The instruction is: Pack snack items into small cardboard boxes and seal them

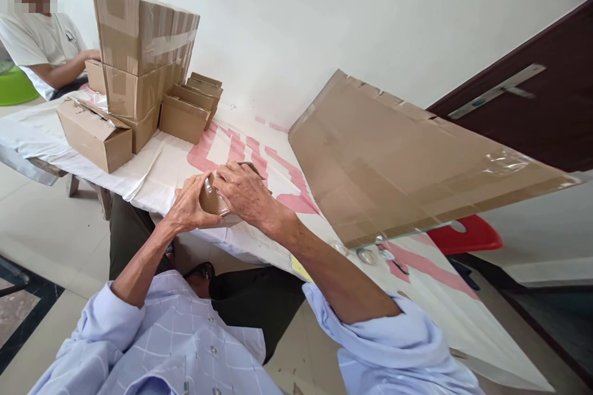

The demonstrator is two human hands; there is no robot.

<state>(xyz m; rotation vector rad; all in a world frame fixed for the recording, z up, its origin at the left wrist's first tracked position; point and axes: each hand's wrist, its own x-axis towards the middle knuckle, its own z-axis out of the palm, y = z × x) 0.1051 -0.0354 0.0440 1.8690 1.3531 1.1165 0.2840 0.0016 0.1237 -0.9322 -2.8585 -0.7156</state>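
Light blue checked shirt [185, 345], sleeves rolled, worn over dark trousers [259, 302]; nearest the camera. Small cardboard box [214, 202], one, brown, with a glossy clear strip on its surface; located between the two hands at the near edge of the counter [463, 327], whether resting on it or lifted cannot be told. Left hand [189, 205]: closed about the box's left side, thumb along the near face. Right hand [244, 193]: fingers bent over the top; whether gripping or only pressing cannot be told. Counter covering: white cloth with pinkish-red print. To the left, taped cartons [139, 58], stacked; beside them an open-topped cardboard box [99, 136] and several smaller boxes [188, 114]. To the right, one large cardboard carton [393, 166], tilted in view, clear tape [507, 162] at one corner; small clear round items [367, 256] near its lower edge. Beyond the counter, a red plastic seat [482, 236] and dark door [546, 92]. Far left, a co-worker in a white T-shirt [55, 43], one hand [92, 55] near the stack, beside a green stool [16, 86].
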